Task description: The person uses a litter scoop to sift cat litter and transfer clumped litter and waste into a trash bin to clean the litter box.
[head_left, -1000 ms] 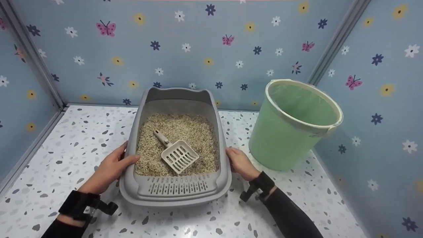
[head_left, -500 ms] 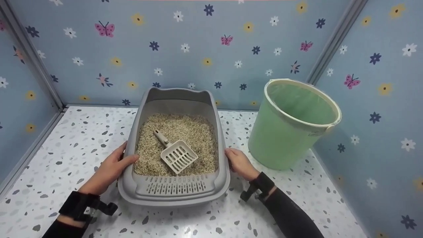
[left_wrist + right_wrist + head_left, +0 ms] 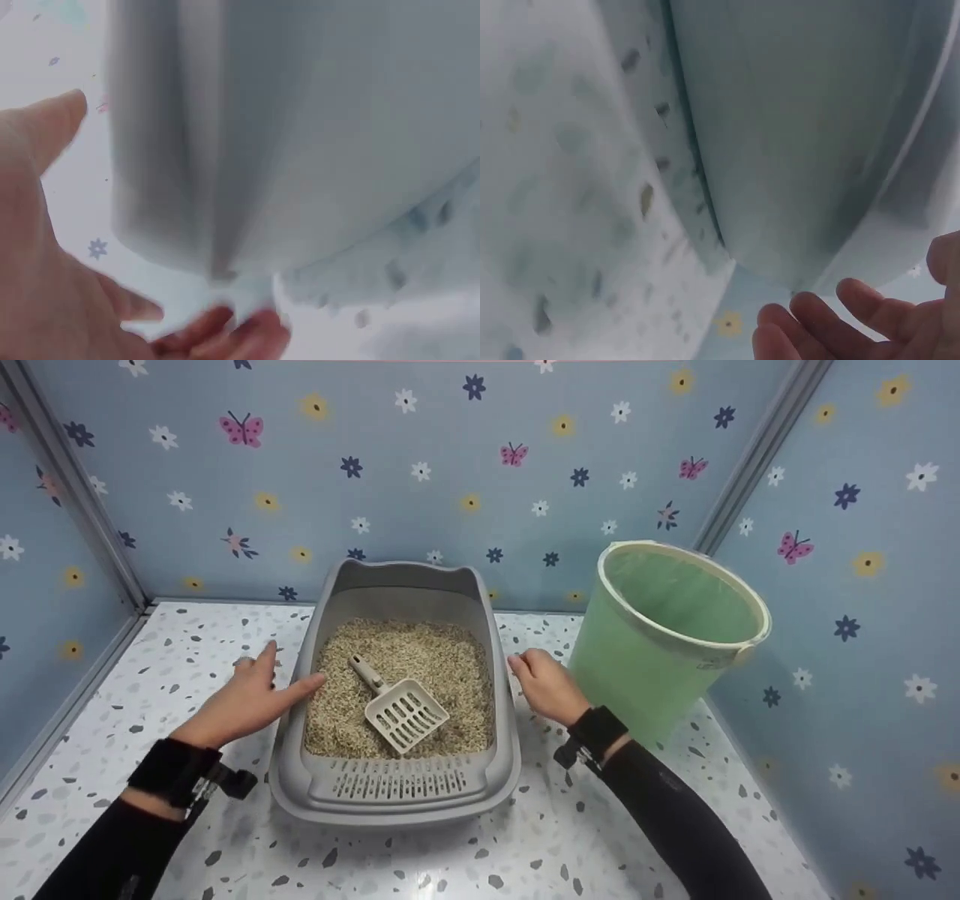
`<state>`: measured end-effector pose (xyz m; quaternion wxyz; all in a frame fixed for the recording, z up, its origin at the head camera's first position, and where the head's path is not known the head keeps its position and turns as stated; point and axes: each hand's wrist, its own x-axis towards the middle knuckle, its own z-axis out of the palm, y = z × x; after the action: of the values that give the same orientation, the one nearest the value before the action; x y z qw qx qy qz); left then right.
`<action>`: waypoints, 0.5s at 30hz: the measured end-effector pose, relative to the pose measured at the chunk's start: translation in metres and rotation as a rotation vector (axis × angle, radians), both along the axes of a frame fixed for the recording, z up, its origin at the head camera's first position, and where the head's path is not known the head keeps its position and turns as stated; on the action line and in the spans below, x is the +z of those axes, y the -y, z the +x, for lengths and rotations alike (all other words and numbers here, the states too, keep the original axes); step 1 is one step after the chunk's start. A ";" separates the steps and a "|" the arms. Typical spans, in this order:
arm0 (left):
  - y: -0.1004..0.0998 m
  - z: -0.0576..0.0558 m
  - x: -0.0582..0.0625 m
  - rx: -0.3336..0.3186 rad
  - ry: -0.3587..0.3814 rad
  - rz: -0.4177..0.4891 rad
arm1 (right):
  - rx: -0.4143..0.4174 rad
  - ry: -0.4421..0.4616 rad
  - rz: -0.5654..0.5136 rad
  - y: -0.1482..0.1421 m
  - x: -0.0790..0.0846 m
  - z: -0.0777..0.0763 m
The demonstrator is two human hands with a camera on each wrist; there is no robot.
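A grey litter box point(image 3: 397, 806) with a slotted front ledge stands mid-table in the head view. It holds a bed of pale brown litter point(image 3: 442, 656), and a beige slotted litter scoop point(image 3: 407, 716) lies on top, handle toward the back left. My left hand point(image 3: 244, 701) is at the box's left side with fingers spread, its thumb over the rim; the left wrist view shows a gap between hand and box wall point(image 3: 337, 150). Beside the right rim, my right hand point(image 3: 551, 686) hovers with loosely bent fingers point(image 3: 817, 322), holding nothing and apart from the box.
At the right stands a light green bin point(image 3: 637, 682) with a pale rim and a clear liner, close behind my right hand. Flower-patterned blue panels point(image 3: 420, 435) enclose the white speckled tabletop point(image 3: 172, 660) at the back and both sides.
Both hands have let go of the litter box. The left has lifted with its fingers spreading; the right has risen toward the back. The box and scoop lie essentially as before.
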<state>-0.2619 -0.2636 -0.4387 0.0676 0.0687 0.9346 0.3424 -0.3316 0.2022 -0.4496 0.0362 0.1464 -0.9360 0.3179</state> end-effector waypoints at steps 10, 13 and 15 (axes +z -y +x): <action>0.002 -0.029 0.043 0.063 -0.196 -0.300 | 0.050 -0.171 0.326 0.009 0.044 -0.023; 0.000 -0.032 0.053 0.074 -0.255 -0.351 | 0.067 -0.203 0.396 0.008 0.056 -0.026; -0.001 -0.034 0.058 0.077 -0.279 -0.370 | 0.070 -0.205 0.429 0.007 0.063 -0.027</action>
<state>-0.2955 -0.2628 -0.3806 -0.0637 0.0662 0.9837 0.1547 -0.3584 0.1956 -0.3863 0.0881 0.2149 -0.9679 0.0961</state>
